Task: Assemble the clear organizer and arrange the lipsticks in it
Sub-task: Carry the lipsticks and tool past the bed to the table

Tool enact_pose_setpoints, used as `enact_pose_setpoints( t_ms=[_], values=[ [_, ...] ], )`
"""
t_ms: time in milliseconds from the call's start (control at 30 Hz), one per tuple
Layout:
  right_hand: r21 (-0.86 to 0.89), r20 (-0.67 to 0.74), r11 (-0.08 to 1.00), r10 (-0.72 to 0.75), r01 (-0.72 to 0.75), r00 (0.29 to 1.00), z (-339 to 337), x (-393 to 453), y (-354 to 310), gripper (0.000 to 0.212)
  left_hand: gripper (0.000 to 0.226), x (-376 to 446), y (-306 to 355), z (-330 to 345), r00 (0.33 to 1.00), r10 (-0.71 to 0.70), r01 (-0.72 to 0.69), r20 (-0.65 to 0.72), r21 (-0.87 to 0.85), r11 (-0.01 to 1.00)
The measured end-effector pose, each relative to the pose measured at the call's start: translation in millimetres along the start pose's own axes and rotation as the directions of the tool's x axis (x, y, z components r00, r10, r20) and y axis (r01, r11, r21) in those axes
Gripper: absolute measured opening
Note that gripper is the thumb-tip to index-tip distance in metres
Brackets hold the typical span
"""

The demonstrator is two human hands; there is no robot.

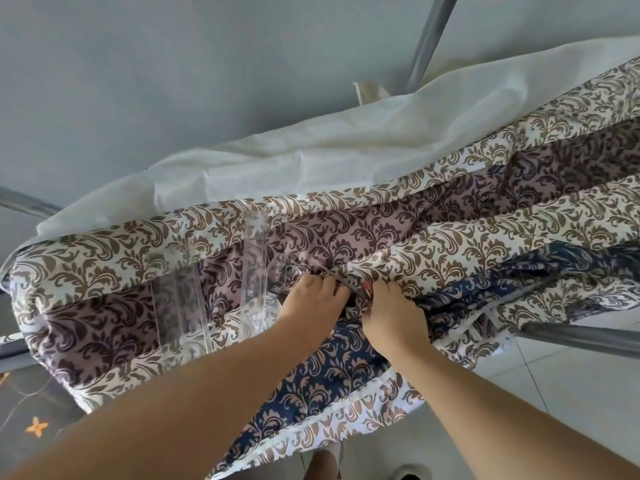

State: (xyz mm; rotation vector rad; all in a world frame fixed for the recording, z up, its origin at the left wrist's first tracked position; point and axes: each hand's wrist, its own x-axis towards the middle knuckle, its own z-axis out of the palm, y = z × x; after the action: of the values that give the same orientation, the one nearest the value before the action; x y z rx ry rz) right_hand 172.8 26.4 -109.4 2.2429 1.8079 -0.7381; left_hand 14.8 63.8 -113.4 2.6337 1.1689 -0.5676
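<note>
Clear organizer parts lie on the patterned bed cover (450, 237): a flat clear panel (178, 306), a long clear strip (255, 258) and a moulded clear piece (289, 271). My left hand (311, 299) sits at the moulded piece's right edge, fingers curled down. My right hand (391, 308) is close beside it, fingers also curled. Together they pinch a thin clear piece (341, 282) that is hard to make out against the fabric. A small red spot (365, 285) shows at my right fingertips; whether it is a lipstick I cannot tell.
A white sheet (311, 161) covers the bed's far side. Metal frame bars run at the upper right (429, 39), the left (24, 202) and the right (581, 337). Pale floor tiles (554, 386) lie at the lower right, a dark flowered cloth (31, 420) at the lower left.
</note>
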Motion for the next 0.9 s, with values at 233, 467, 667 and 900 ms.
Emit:
enact_pose_setpoints(
  t_ms=[233,467,667,900],
  values=[
    [0.15,0.038,0.988,0.024,-0.029,0.999,-12,6,6,0.01,0.058,-18,-23,4,0.987,0.138,-0.147,-0.083,-0.123,0.981],
    [0.187,0.034,0.982,0.007,-0.013,0.999,-6,8,11,0.009,0.047,-20,-30,9,0.981,0.1,-0.135,-0.168,-0.209,0.968],
    [0.171,0.043,0.985,0.001,-0.008,0.999,-5,9,14,0.012,0.035,-14,-32,-14,0.975,-0.009,-0.078,-0.223,-0.376,0.924],
    [0.159,0.007,0.987,0.017,-0.018,1.0,-12,5,8,0.021,0.02,-23,-36,-27,0.994,-0.072,0.042,-0.086,-0.308,0.95]
  ],
)
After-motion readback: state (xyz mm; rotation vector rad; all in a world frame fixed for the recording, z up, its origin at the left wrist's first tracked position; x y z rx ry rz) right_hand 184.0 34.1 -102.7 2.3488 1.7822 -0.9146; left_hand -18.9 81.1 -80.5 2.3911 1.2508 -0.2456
